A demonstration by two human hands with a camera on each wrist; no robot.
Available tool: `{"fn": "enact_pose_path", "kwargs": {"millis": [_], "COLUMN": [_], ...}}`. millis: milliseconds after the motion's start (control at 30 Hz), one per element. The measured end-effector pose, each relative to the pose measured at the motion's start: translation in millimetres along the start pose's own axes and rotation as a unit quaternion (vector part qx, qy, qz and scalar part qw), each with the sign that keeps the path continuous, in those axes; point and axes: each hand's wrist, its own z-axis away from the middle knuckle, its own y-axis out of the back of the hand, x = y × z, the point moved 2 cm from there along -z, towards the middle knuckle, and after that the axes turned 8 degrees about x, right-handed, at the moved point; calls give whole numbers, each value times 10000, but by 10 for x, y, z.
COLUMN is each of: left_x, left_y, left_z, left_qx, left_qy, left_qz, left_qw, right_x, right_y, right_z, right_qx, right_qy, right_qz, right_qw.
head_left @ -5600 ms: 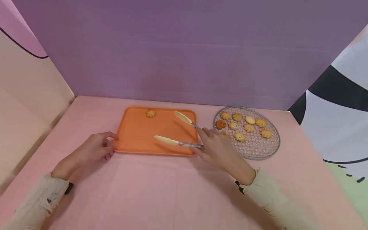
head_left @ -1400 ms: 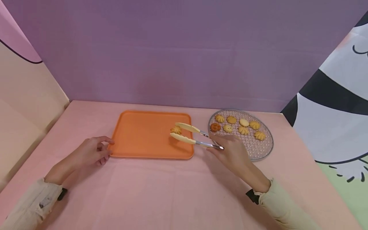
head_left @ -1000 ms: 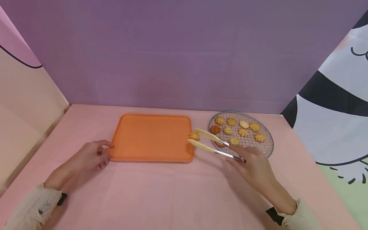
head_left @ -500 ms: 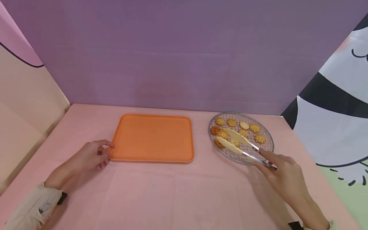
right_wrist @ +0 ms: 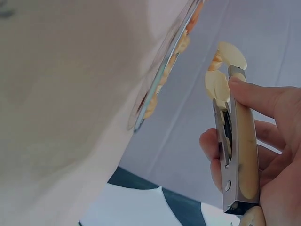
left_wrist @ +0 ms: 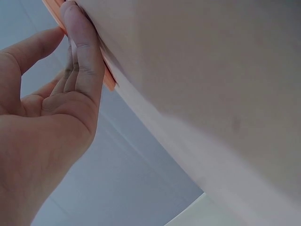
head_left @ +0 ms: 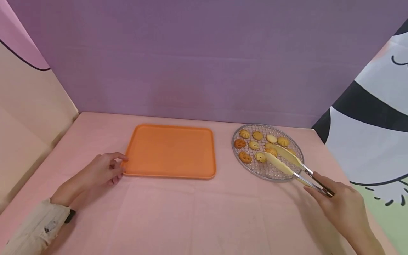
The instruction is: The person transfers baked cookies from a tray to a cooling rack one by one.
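Observation:
At the left end of the orange tray (head_left: 169,152), my left hand (head_left: 103,170) pinches the rim between thumb and fingers; the left wrist view shows the fingertips on the tray's edge. My right hand (head_left: 345,207) grips metal tongs (head_left: 307,173) with cream-coloured scalloped tips. Between those tips is a star-shaped piped cookie (head_left: 271,151), held above the round wire rack (head_left: 271,173). In the right wrist view the cookie (right_wrist: 215,62) hangs in the tongs, apart from the rack. The tongs hide part of the rack's right side.
Several cookies lie on the rack, among them a pretzel-shaped one (head_left: 244,157), a pale oval one (head_left: 271,138) and a star-shaped one (head_left: 283,141). A pink cloth (head_left: 191,212) covers the table. A purple panel (head_left: 197,71) stands behind it.
The star-shaped cookie, first lying on the tray, was picked up with the tongs. My right hand has carried it right, off the tray and over the rack. The left hand stays at the tray.

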Motion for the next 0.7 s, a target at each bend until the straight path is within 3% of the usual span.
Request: {"fn": "enact_pose_path", "kwargs": {"millis": [367,700], "left_x": [-2,27], "left_y": [-13,-11], "left_z": [14,2], "left_qx": [-45,16], "left_qy": [52,-1], "left_qz": [-19,-47], "left_qw": [10000,10000], "right_x": [180,336], "right_y": [43,-22], "right_z": [118,180], "right_qx": [-811,-914], "right_qy": [-550,-768], "right_qz": [603,680], "right_qw": [9934,9905]}}
